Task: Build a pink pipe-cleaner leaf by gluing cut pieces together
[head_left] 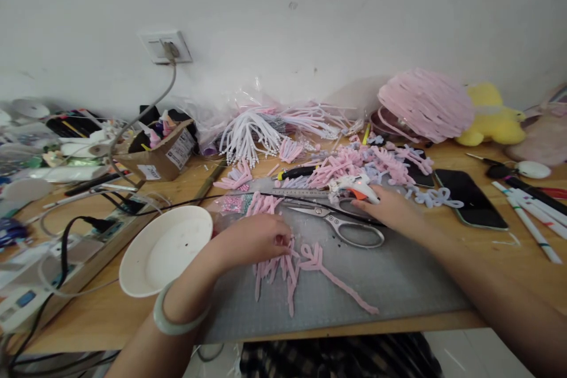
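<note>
My left hand (254, 239) is closed, its fingertips pinched at a bunch of pink pipe cleaner pieces (292, 289) on the grey cutting mat (398, 283). Its palm side is hidden. Right beside it lies a looped pink pipe cleaner shape (316, 257) with one long stem. My right hand (394, 207) wraps round the back of a white glue gun (354, 186) with an orange trigger, whose nozzle points left. Silver scissors (354, 233) lie on the mat between my hands, under a black cable. Behind them rests a metal ruler (305, 192).
A white bowl (155, 286) stands left of the mat, near a power strip (80, 248) and cables. Heaped pink and lilac pipe cleaner shapes (349, 162) lie behind the glue gun. A phone (472, 198) lies right; a cardboard box (159, 159) stands back left.
</note>
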A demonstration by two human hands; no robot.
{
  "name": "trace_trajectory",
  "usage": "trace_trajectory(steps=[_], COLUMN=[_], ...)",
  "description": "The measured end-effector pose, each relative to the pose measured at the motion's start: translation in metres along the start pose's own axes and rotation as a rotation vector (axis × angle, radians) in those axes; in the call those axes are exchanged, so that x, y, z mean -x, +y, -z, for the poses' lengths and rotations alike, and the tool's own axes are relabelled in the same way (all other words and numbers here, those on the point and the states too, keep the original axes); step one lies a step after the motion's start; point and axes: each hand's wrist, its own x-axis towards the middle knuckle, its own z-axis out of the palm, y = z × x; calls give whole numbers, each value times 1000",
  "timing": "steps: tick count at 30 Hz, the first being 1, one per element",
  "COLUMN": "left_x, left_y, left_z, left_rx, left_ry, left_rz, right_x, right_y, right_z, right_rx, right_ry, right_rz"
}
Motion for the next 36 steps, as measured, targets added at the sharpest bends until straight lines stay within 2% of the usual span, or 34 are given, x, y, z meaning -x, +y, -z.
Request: trace_trajectory(steps=[3, 8, 11, 14, 15, 18, 22, 24, 25, 27, 31, 33, 36], left_x=[-3, -3, -2, -4, -6, -13, -19, -21, -22, -23, -26, -27, -29], left_y=[3, 3, 1, 6, 10, 26, 44, 49, 51, 53, 56, 57, 57], left_z=[-11, -16, -10, -5, -4, -9, -25, -32, -34, -37, -43, -45, -49], left_rx=[-114, -161, -91, 164, 304, 771, 1113, 1231, 1286, 1393, 1627, 1717, 1774], left_ry=[-23, -25, 3, 77, 133, 362, 293, 295, 305, 338, 374, 358, 322], left_rz=[112, 167, 178, 167, 153, 88, -17, -2, 15, 57, 126, 151, 157], right_x=[4, 5, 8, 19, 24, 40, 53, 56, 57, 59, 61, 61, 60], right_y=[0, 4, -4, -24, -32, -58, -78, -81, -81, -80, -76, -74, -73], right_z=[1, 5, 13, 24, 26, 29, 21, 16, 13, 9, 6, 6, 5], right_rx=[44, 23, -122, -376, -471, -754, -1016, -1132, -1165, -1146, -832, -717, -644], right_ry=[31, 106, 196, 241, 196, -107, -428, -496, -492, -407, -150, -74, -3], right_rz=[54, 111, 166, 223, 227, 204, 94, 90, 100, 150, 419, 521, 581])
